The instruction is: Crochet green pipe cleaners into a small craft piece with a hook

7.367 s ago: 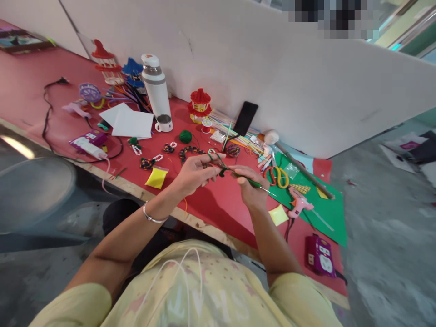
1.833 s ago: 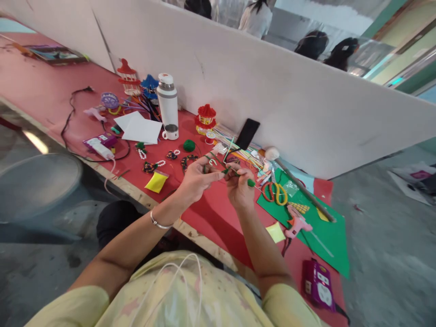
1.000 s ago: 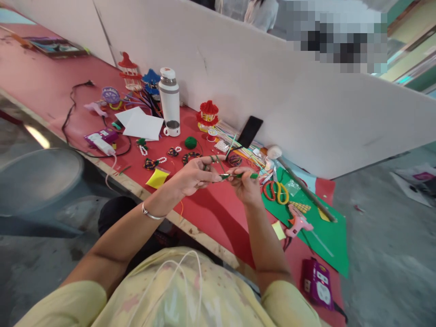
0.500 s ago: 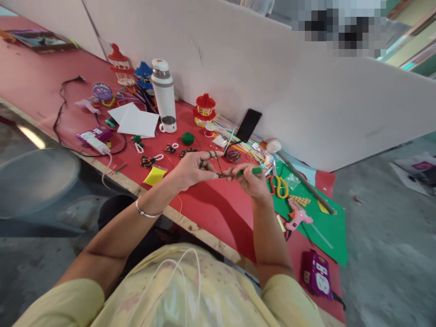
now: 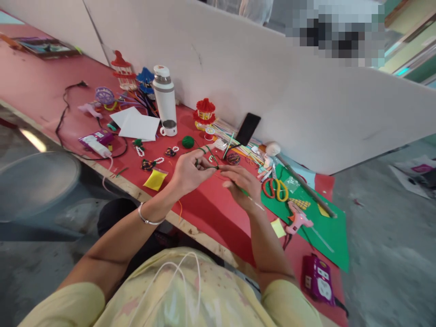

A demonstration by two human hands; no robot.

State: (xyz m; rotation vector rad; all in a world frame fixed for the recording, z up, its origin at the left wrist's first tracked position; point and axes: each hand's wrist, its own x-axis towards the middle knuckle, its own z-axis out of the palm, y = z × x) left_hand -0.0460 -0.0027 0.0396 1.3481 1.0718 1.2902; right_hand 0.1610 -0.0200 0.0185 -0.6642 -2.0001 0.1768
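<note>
Green yarn (image 5: 213,156) is looped round the raised fingers of my left hand (image 5: 191,171), which pinches a small dark green piece of work at its fingertips. My right hand (image 5: 242,184) meets it from the right, its fingertips at the yarn. A thin tool with a green handle (image 5: 244,191) lies across the right palm, its pale end pointing toward the wrist. Behind the hands, a green yarn ball (image 5: 187,142) and a multicoloured yarn ball (image 5: 233,158) rest on the red table (image 5: 211,213).
Beyond the hands stand a white flask (image 5: 165,102) and a red lantern-like model (image 5: 205,111), with a black phone (image 5: 248,129) nearby. Scissors (image 5: 281,190) and a pink glue gun (image 5: 298,220) lie right. Finished-looking trinkets and a yellow packet (image 5: 155,179) lie left.
The tool in my right hand has swung round, from lying with its shaft at the yarn to pointing back toward the wrist. My right fingers have straightened somewhat. The view has shifted slightly.
</note>
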